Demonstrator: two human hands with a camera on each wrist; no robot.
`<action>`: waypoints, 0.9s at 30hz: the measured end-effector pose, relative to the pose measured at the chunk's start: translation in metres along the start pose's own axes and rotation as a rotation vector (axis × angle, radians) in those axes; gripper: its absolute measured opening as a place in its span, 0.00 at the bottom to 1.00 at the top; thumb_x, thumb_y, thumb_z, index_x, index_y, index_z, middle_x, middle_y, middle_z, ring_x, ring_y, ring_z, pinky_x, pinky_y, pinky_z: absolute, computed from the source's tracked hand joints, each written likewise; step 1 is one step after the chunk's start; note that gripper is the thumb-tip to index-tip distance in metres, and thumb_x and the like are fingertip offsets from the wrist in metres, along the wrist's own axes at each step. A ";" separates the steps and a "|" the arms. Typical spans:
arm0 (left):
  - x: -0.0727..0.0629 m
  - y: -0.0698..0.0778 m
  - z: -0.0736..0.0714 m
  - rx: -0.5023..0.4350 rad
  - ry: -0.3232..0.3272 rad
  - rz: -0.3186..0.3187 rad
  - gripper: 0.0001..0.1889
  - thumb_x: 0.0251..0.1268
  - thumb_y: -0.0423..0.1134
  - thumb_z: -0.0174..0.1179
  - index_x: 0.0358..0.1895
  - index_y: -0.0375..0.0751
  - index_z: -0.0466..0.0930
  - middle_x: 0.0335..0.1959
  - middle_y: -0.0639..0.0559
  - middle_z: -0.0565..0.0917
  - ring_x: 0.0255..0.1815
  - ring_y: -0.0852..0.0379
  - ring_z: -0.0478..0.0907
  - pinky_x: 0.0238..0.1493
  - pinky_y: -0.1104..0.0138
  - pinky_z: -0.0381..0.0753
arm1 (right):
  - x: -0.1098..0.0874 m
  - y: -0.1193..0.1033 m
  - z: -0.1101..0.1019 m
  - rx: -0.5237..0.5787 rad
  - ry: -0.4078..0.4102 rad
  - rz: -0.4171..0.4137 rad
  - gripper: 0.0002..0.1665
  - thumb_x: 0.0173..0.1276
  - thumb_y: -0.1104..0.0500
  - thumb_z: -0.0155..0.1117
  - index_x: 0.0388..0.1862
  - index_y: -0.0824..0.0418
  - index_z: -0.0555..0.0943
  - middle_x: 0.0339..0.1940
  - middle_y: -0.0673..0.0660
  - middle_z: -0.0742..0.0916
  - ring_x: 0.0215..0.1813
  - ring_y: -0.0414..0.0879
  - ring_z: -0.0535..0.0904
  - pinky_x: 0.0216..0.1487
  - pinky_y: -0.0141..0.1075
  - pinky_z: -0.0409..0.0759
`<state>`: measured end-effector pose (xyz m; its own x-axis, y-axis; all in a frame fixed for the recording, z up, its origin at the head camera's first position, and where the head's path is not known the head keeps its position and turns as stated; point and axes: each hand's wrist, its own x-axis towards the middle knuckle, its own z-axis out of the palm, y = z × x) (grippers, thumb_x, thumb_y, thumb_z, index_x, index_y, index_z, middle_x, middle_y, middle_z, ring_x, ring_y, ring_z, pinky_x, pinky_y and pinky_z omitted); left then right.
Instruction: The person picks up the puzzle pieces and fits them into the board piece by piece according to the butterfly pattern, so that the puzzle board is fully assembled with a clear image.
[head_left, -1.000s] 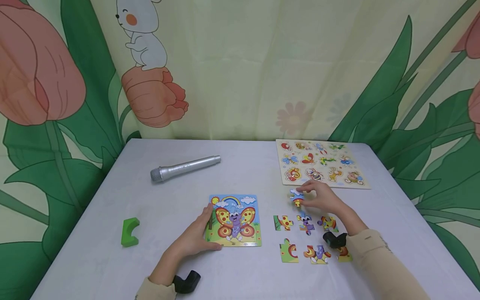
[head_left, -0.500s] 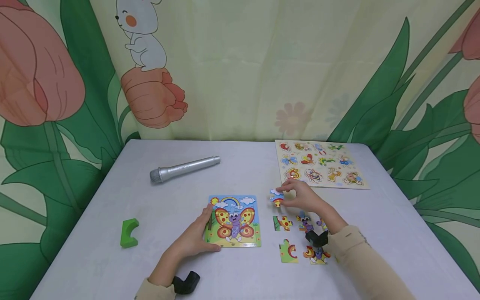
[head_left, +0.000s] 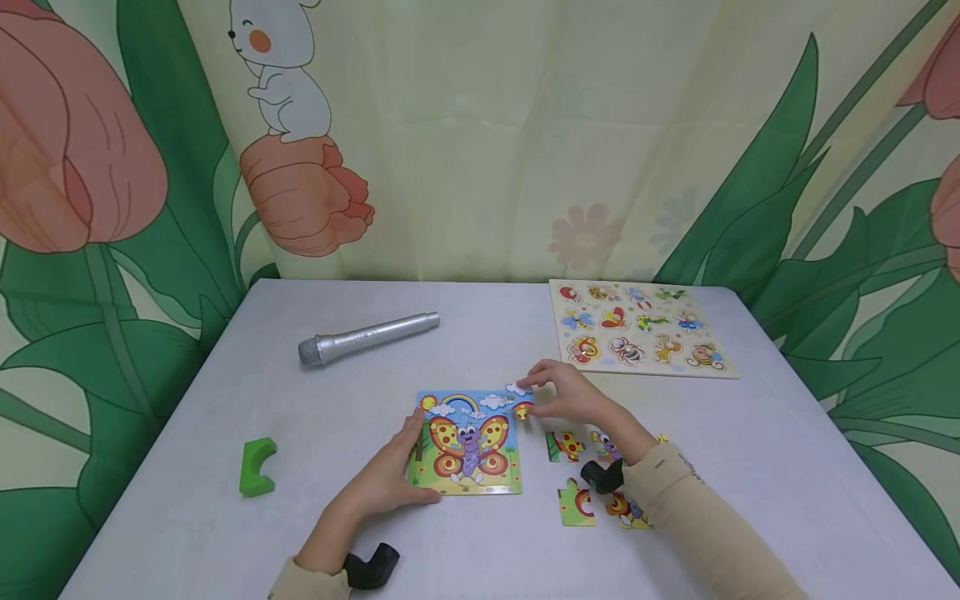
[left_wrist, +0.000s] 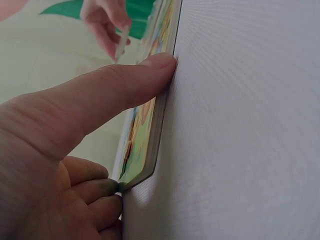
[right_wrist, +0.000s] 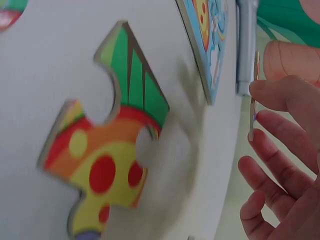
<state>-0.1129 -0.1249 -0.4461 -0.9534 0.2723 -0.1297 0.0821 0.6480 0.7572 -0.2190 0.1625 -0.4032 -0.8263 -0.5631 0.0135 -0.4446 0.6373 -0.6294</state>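
My right hand (head_left: pixel 566 393) pinches a jigsaw piece (head_left: pixel 522 409) with blue sky and cloud between thumb and fingers. In the head view the piece overlaps the upper right edge of a square butterfly puzzle board (head_left: pixel 470 446). Edge-on in the right wrist view, the held piece (right_wrist: pixel 254 95) stands clear of the tablecloth. My left hand (head_left: pixel 384 473) holds the board by its lower left corner, fingers along the left side and thumb (left_wrist: pixel 120 82) against the near edge. Right of the board lie loose pieces, including a green-and-yellow spotted one (right_wrist: pixel 102 165), some partly hidden by the right arm.
A board of insect pictures (head_left: pixel 645 329) lies at the back right of the white-covered table. Behind the butterfly board is a silver microphone (head_left: pixel 369 338). A green arch block (head_left: pixel 257 467) lies at the left. A printed curtain (head_left: pixel 465 142) hangs behind.
My right hand has carried the jigsaw piece leftward from beside the insect board to the butterfly board's upper right corner. The left hand has stayed on the butterfly board.
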 end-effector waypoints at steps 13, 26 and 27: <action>0.000 0.000 -0.001 0.010 -0.003 0.000 0.59 0.37 0.43 0.75 0.72 0.37 0.43 0.72 0.40 0.48 0.71 0.41 0.44 0.66 0.47 0.51 | 0.014 -0.014 0.022 0.000 -0.086 0.023 0.20 0.51 0.60 0.72 0.46 0.60 0.83 0.41 0.50 0.79 0.46 0.47 0.73 0.50 0.40 0.72; 0.000 0.001 -0.001 0.002 0.000 -0.001 0.59 0.37 0.42 0.75 0.72 0.36 0.43 0.72 0.39 0.48 0.71 0.41 0.44 0.66 0.47 0.50 | 0.022 -0.017 0.033 -0.064 -0.099 0.061 0.19 0.50 0.61 0.73 0.44 0.59 0.84 0.38 0.48 0.78 0.38 0.43 0.69 0.39 0.34 0.71; -0.001 0.001 -0.001 0.003 0.000 -0.001 0.59 0.37 0.42 0.75 0.72 0.36 0.43 0.72 0.40 0.48 0.71 0.41 0.44 0.67 0.48 0.50 | 0.022 -0.017 0.033 -0.067 -0.099 0.062 0.19 0.50 0.60 0.73 0.44 0.58 0.84 0.37 0.48 0.78 0.38 0.43 0.69 0.39 0.34 0.71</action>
<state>-0.1126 -0.1251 -0.4448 -0.9536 0.2713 -0.1305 0.0817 0.6506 0.7551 -0.2186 0.1217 -0.4179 -0.8163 -0.5684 -0.1022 -0.4186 0.7043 -0.5733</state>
